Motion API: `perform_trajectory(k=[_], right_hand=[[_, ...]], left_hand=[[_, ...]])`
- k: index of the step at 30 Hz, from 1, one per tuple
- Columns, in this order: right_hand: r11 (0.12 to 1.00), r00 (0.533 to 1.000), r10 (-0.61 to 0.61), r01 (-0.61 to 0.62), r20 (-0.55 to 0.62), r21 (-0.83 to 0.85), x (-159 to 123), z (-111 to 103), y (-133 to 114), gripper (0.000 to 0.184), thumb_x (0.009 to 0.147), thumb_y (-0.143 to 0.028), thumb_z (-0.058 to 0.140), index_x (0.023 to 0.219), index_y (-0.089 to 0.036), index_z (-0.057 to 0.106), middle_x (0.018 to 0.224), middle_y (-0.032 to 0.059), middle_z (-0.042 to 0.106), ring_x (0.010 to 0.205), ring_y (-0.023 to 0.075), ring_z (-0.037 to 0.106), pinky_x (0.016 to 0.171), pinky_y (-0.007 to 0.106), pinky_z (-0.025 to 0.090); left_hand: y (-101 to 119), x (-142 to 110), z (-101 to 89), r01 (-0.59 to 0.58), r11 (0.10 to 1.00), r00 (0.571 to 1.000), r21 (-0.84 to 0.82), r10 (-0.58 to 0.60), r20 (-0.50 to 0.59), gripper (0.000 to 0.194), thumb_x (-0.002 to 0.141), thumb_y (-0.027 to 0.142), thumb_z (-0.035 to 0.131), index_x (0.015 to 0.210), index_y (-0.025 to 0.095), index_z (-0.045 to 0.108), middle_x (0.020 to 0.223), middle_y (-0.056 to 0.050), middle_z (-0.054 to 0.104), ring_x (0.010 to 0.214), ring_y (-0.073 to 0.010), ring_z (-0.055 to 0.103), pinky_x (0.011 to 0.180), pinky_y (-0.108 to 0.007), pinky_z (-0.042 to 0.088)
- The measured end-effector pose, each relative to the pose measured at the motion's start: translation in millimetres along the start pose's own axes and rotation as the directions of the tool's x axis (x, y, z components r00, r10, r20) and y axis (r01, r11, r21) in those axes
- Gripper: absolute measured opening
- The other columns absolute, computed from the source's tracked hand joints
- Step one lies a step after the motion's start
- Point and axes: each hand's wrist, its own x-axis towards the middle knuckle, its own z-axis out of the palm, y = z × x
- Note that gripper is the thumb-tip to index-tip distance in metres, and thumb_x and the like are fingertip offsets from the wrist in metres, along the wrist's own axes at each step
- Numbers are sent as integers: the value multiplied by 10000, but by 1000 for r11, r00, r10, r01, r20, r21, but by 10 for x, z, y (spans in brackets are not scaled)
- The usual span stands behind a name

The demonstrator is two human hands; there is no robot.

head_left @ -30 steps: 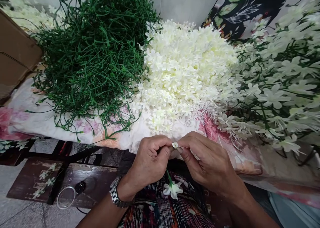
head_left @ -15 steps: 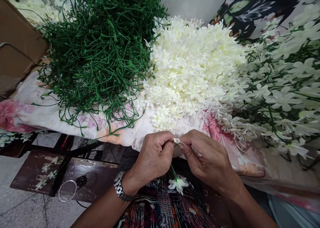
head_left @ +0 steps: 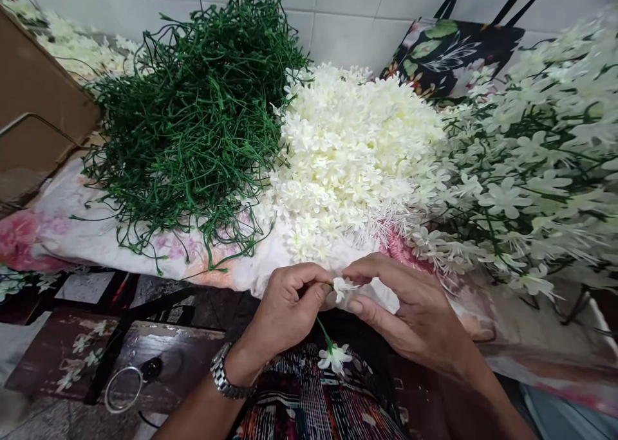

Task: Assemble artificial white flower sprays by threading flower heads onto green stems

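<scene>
My left hand point(head_left: 297, 308), with a metal watch on its wrist, pinches a green artificial flower stem point(head_left: 324, 330) between thumb and fingers. One white flower point(head_left: 335, 358) hangs from the stem below that hand. Another small white blossom point(head_left: 344, 288) with thin white stamens points rightward out of the pinch. Around this blossom my right hand point(head_left: 410, 302) has its thumb and forefinger spread; a light touch of the forefinger on a petal cannot be ruled out. Beyond the hands lie a heap of loose white petals point(head_left: 352, 144), white stamen sprigs point(head_left: 379, 218) and a pile of green stems point(head_left: 203, 125).
Assembled white flowers on stems point(head_left: 505, 199) crowd the right side. A floral cloth point(head_left: 111, 234) covers the work surface. At left stands a cardboard box point(head_left: 38, 105); a dark floral bag point(head_left: 454, 57) leans against the tiled wall. Below left is a brown wooden stool point(head_left: 168, 350).
My right thumb and forefinger have spread apart, and the blossom at the left fingertips now shows opened out with its stamens. The view has shifted, bringing more wall into sight.
</scene>
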Motion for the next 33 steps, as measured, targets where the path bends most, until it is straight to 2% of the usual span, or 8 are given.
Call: perform_trajectory(k=[4, 8, 16, 24, 33], right_hand=[[997, 995, -51, 47, -80, -55, -17, 19, -14, 89, 826, -112, 535, 870, -175, 580, 759, 28, 604, 693, 119, 585, 611, 224, 482], [988, 991, -96, 83, -97, -129, -17, 75, -19, 94, 807, -79, 529, 788, -161, 571, 702, 26, 574, 660, 118, 561, 579, 226, 467], [982, 986, -113, 93, -121, -162, 11, 184, -16, 142, 824, -48, 477, 772, -169, 529, 662, 22, 560, 613, 110, 535, 550, 225, 455], [995, 987, -52, 39, -149, -91, -9, 294, 39, 115, 832, -56, 476, 821, -170, 491, 661, 6, 528, 590, 95, 529, 524, 198, 445], [999, 975, -10, 0, -220, -49, 6, 385, 34, 154, 817, -46, 481, 836, -199, 486, 658, -9, 531, 581, 103, 528, 500, 208, 433]], left_hand=[[-3, -7, -4, -14, 999, 1000, 32, 14, 2, 161, 741, 122, 482, 647, 136, 612, 563, 15, 554, 533, -95, 481, 516, -191, 395], [8, -3, -3, -48, 997, 998, 61, 50, -25, 164, 723, 90, 482, 642, 134, 618, 546, 27, 544, 519, -84, 471, 506, -176, 387], [25, 17, 18, -86, 989, 995, 123, 91, -35, 189, 725, 72, 466, 604, 132, 598, 515, 41, 479, 497, -73, 420, 482, -168, 354], [2, 21, 42, -30, 991, 997, 130, 38, -61, 223, 758, 107, 440, 576, 140, 565, 523, 17, 514, 511, -91, 459, 499, -190, 375], [20, 24, 71, -30, 992, 989, 121, 47, -137, 218, 763, 119, 442, 558, 157, 508, 503, 44, 440, 479, -72, 385, 452, -169, 331]])
